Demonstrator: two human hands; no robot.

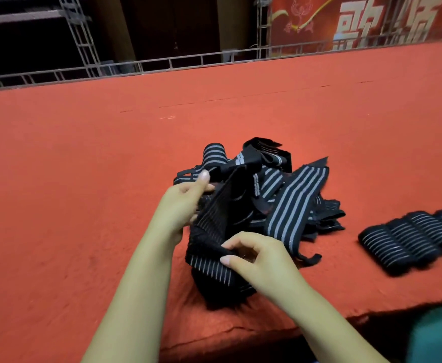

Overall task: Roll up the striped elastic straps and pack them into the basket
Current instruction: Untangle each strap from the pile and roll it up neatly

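A tangled heap of black elastic straps with grey stripes [288,189] lies in the middle of the red cloth. My left hand [180,203] pinches the upper part of one strap [214,224] that runs down toward me. My right hand [256,258] pinches the near end of that same strap, where it is folded over. One rolled strap [214,153] sits at the heap's far left. Several finished rolls [414,237] lie side by side at the right. No basket is in view.
The red cloth surface [83,166] stretches far to the left and back, ending at a metal truss rail [162,65]. Its near edge drops off at the lower right, beside a teal object [440,334]. A red banner [372,19] hangs behind.
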